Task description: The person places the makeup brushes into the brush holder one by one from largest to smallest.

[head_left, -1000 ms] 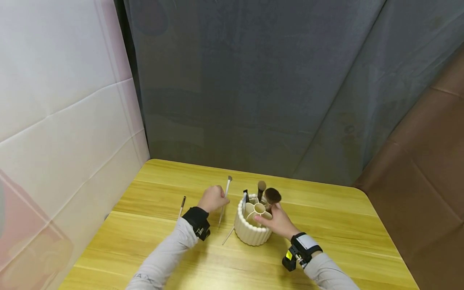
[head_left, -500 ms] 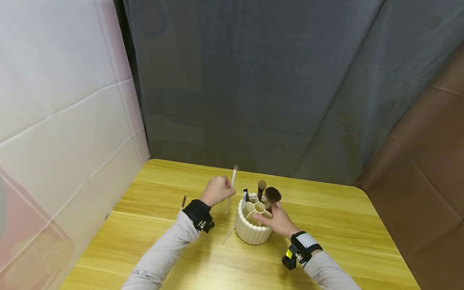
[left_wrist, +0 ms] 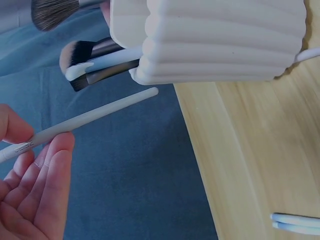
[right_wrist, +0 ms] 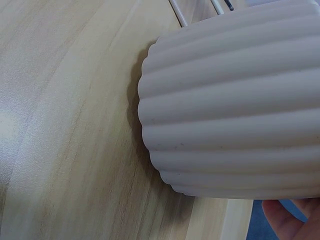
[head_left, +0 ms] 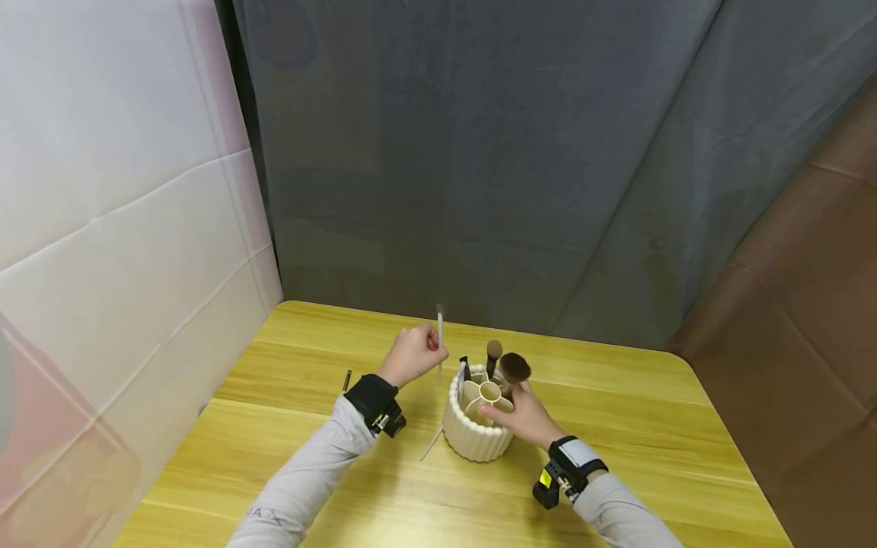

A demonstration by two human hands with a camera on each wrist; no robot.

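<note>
A cream ribbed brush holder [head_left: 476, 440] [left_wrist: 210, 40] [right_wrist: 235, 105] stands mid-table with several makeup brushes in its compartments, among them a big fluffy brown one [head_left: 514, 368]. My right hand [head_left: 522, 415] grips the holder's right rim. My left hand [head_left: 413, 355] [left_wrist: 30, 195] pinches a thin white-handled brush [head_left: 439, 344] [left_wrist: 85, 120] and holds it upright in the air, just left of the holder's rim, bristles up.
A thin white brush [head_left: 432, 444] lies on the wooden table [head_left: 617, 457] against the holder's left foot, and a small dark-tipped brush [head_left: 346, 380] lies farther left. A grey curtain hangs behind; a white panel stands at the left.
My left hand has lifted the white-handled brush off the table, swung it upright and carried it right, toward the holder. The right hand has stayed on the holder.
</note>
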